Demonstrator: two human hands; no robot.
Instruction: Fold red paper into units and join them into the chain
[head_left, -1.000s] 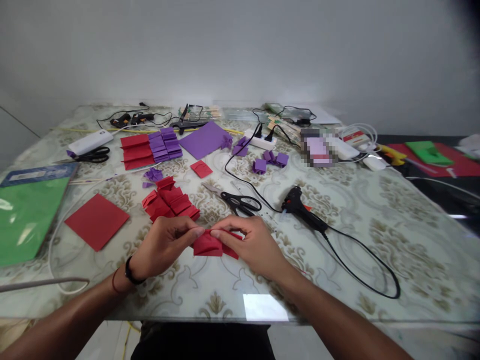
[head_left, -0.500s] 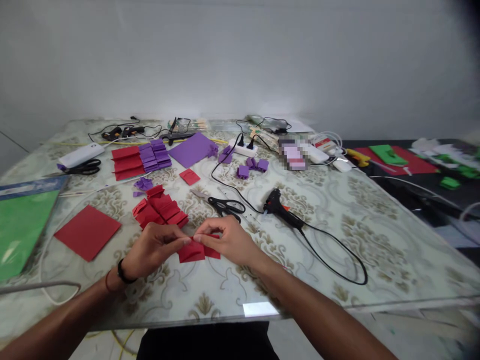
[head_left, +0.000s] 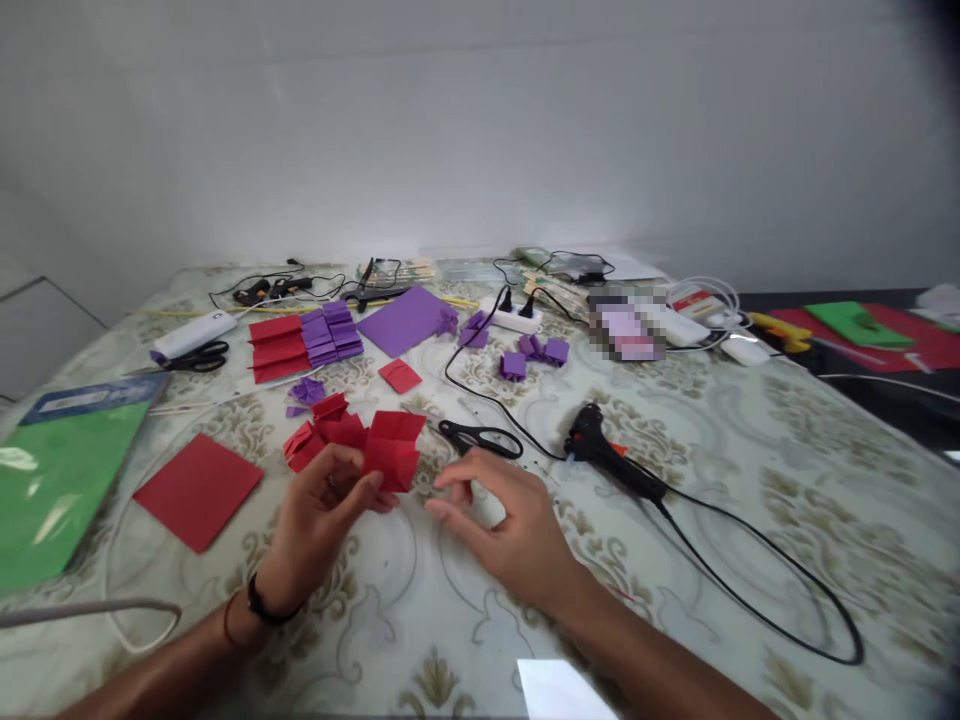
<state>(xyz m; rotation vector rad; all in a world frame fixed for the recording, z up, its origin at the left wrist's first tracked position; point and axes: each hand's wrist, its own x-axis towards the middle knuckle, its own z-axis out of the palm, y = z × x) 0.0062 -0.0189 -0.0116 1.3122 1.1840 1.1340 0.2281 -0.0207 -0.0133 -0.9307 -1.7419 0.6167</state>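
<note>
My left hand pinches a folded red paper piece and holds it up just above the table, close to a pile of folded red pieces. To its right, my right hand hovers with fingers loosely curled and apart, holding nothing. Black scissors lie just beyond my right hand. A black glue gun with its cord lies further right.
A flat red square and a green sheet lie at left. Stacked red strips and purple strips, a purple sheet, small purple folds and a power strip sit further back. Cables cross the patterned table.
My right hand let go of the red paper and drew back to the right. My left hand lifted the folded piece up and away toward the red pile.
</note>
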